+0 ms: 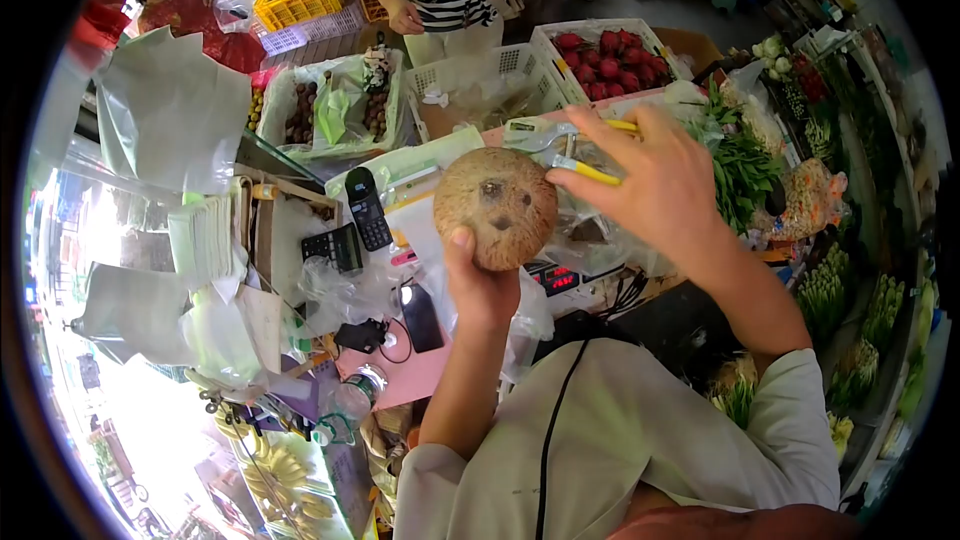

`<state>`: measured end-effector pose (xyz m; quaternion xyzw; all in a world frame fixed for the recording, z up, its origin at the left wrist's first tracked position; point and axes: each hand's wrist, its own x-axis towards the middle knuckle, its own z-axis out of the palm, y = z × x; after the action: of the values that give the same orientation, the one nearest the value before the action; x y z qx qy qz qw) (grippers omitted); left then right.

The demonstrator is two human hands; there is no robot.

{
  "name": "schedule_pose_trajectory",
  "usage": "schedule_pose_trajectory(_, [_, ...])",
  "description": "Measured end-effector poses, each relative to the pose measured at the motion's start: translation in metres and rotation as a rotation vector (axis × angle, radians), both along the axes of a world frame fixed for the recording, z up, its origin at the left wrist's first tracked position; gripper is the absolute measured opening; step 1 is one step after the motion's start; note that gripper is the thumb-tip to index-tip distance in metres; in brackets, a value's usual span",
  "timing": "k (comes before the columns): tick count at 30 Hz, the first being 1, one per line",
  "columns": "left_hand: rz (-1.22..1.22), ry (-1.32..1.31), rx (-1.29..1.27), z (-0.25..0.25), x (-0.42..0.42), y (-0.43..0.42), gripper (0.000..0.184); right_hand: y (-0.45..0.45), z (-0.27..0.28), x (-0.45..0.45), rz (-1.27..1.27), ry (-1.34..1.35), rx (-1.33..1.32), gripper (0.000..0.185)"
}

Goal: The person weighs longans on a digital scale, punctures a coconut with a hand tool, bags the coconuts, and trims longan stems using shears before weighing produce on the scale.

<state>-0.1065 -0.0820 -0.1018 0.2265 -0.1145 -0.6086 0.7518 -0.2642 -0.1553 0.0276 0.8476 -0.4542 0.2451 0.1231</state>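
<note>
Red digits are lit on the black digital display, just right of and below frame centre; value not resolved. Key markings on the black telephone handset and calculator, left of centre, cannot be read. Tiny print on the pale shirt, bottom centre, is illegible.

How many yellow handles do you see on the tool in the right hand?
2, both at the right hand: the upper yellow handle by the fingers; the lower yellow handle by the thumb, nearer the coconut. The hand may hide more.
</note>
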Motion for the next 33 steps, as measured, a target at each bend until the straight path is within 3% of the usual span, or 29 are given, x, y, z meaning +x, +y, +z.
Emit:
schedule_pose_trajectory(3, [-0.007, 0.002, -0.011, -0.005, 0.004, -0.009, 0.074, -0.003, 0.015, 0.002, 0.167, -0.064, 0.178, 0.058])
schedule_pose_trajectory(4, [-0.004, 0.006, -0.003, -0.007, 0.005, -0.011, 0.074, 0.0, 0.019, 0.003, 0.155, -0.001, 0.193, 0.051])
schedule_pose_trajectory(10, [0.032, -0.022, 0.003, -0.027, 0.01, -0.025, 0.072, -0.01, 0.029, 0.017, 0.127, 0.089, 0.136, 0.058])
schedule_pose_trajectory(20, [-0.015, 0.007, 0.044, -0.035, 0.023, -0.048, 0.075, -0.032, -0.012, 0.038, 0.042, 0.08, 0.259, 0.051])
schedule_pose_trajectory(23, [-0.029, 0.089, 0.083, -0.042, 0.013, -0.052, 0.079, -0.038, -0.021, 0.048, 0.027, -0.03, 0.315, 0.051])
schedule_pose_trajectory(25, [-0.082, 0.184, 0.04, -0.041, 0.013, -0.056, 0.08, -0.049, -0.02, 0.046, -0.031, -0.242, 0.463, 0.052])
schedule_pose_trajectory(29, [-0.088, 0.122, 0.13, -0.026, 0.02, -0.059, 0.077, -0.062, -0.006, 0.032, -0.042, -0.246, 0.53, 0.052])
schedule_pose_trajectory(31, [-0.102, 0.133, 0.132, -0.026, 0.026, -0.063, 0.078, -0.069, 0.0, 0.025, 0.208, -0.108, 0.35, 0.051])
schedule_pose_trajectory(33, [-0.101, 0.11, 0.129, -0.026, 0.03, -0.066, 0.077, -0.069, 0.008, 0.026, 0.175, -0.002, 0.346, 0.051])
